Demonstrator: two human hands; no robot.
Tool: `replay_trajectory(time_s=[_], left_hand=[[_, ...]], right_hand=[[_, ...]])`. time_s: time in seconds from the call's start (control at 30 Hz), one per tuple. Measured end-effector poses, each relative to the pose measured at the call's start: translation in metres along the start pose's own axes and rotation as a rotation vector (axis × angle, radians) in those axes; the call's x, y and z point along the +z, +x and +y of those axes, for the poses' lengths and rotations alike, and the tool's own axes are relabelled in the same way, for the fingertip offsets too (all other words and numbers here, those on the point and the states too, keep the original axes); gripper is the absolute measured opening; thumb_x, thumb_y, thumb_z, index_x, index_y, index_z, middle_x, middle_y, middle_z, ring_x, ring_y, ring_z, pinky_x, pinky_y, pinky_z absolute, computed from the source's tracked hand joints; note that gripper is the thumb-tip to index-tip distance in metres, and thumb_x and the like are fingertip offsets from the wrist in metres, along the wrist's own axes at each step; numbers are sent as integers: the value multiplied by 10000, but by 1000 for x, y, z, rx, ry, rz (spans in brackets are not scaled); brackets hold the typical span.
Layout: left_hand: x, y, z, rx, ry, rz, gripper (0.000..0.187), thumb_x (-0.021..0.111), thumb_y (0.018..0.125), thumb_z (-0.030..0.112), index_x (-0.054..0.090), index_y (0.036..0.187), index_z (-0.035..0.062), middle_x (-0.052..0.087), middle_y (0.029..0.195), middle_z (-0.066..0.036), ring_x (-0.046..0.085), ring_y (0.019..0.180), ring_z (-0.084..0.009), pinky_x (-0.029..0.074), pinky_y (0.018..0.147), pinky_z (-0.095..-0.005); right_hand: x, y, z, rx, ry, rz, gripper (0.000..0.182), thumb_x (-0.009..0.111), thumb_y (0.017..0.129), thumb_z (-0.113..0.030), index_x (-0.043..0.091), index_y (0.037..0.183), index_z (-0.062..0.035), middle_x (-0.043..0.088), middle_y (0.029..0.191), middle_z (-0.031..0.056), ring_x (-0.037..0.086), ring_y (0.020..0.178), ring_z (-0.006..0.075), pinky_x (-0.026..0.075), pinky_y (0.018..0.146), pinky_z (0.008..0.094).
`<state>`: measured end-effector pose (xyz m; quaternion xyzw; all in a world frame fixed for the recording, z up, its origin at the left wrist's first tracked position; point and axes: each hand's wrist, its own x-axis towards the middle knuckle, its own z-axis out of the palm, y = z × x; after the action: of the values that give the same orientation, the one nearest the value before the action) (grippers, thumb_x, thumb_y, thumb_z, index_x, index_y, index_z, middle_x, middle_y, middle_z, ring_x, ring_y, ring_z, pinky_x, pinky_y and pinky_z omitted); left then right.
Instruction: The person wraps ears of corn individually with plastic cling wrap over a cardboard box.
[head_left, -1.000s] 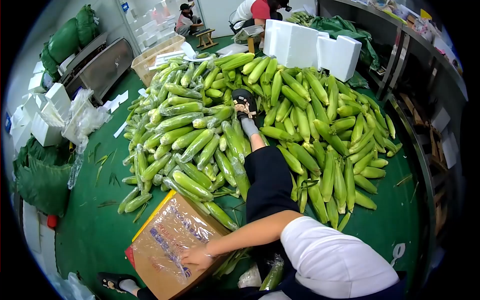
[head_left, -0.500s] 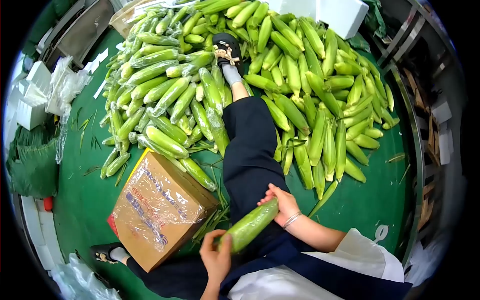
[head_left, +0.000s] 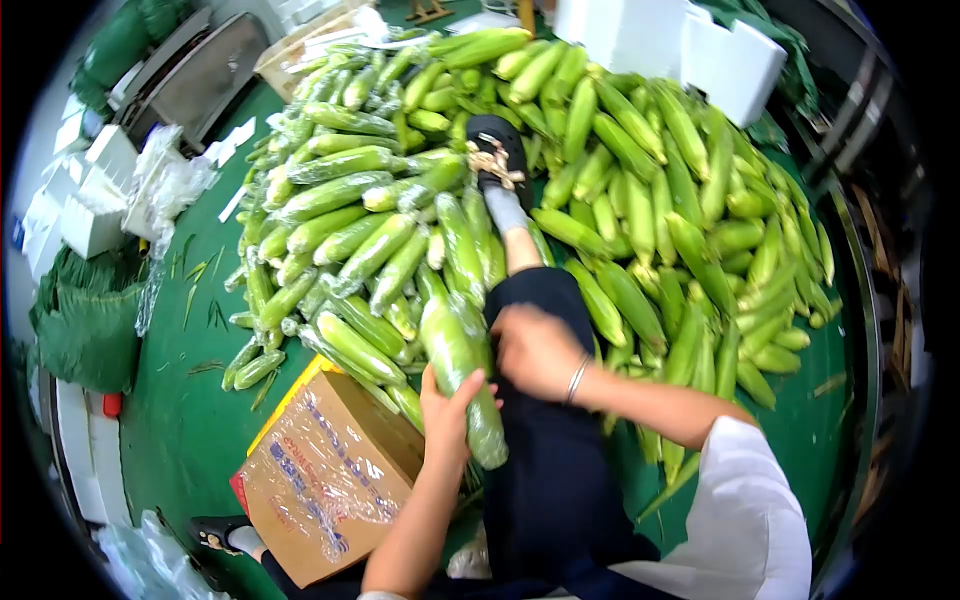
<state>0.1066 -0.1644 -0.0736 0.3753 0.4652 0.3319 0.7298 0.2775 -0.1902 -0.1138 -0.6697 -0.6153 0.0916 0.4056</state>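
Note:
My left hand [head_left: 448, 412] grips a corn cob wrapped in clear film [head_left: 458, 372], held lengthwise above my lap and pointing toward the pile. My right hand [head_left: 535, 350] is blurred, with its back toward the camera and a bracelet on the wrist. It sits right beside the cob's upper half, over my black-trousered leg [head_left: 545, 450]. Whether it touches the cob is unclear. Ahead lies a heap of film-wrapped cobs [head_left: 350, 230] on the left and a heap of bare green cobs [head_left: 660, 220] on the right.
A cardboard box topped with printed plastic film [head_left: 320, 480] stands by my left knee. My sandalled foot [head_left: 497, 160] rests among the corn. White foam boxes [head_left: 650, 40] stand at the back, more foam boxes [head_left: 90, 200] and green sacks [head_left: 90, 335] at the left. Metal shelving [head_left: 870, 250] lines the right.
A second ago my left hand lay on the box's film. Then both hands held a wrapped cob across my lap. Now the cob is turned lengthwise and moved toward the wrapped heap.

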Motion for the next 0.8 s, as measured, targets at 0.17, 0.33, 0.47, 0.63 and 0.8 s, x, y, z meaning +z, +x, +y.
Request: replay_trajectory(time_s=[0.17,0.33,0.47,0.63,0.8], left_hand=[[28,167,94,399,-142,-101,746,749,818,203,318,1399,20,538,1261,-193,577,1092,-257,501,859,-410],[-49,119,129,462,270,-99,538,705,851,115,459,1308,-26,672,1070,-152,658,925,-197,536,750,-293],[-251,-31,95,529,685,477,319,694,823,44,597,1121,-21,668,1000,-79,632,895,-135,522,747,-273],[-372,-213,14,123,1349,986,548,781,786,343,540,1084,-49,642,860,-134,646,790,-228,513,699,-337],[-323,-219,-6,-61,1574,661,479,675,846,447,567,864,-20,629,731,-225,646,681,-387,516,629,-452]], right_hand=[[-16,89,200,479,-862,-253,781,757,740,-268,367,1383,-56,507,1241,188,517,1140,359,475,927,430],[-37,71,204,695,-655,-226,590,740,752,-299,537,1231,-22,622,1174,228,593,1106,367,485,934,457],[-72,8,97,407,-86,181,564,663,894,-210,430,1321,75,591,1201,219,583,1073,265,442,945,340],[13,-4,-130,47,398,-173,591,708,817,-138,444,1332,-17,555,1212,135,521,1151,223,411,991,339],[166,-17,-260,-460,403,-533,596,716,769,-160,471,1293,-15,563,1115,199,515,1040,375,417,923,436]])
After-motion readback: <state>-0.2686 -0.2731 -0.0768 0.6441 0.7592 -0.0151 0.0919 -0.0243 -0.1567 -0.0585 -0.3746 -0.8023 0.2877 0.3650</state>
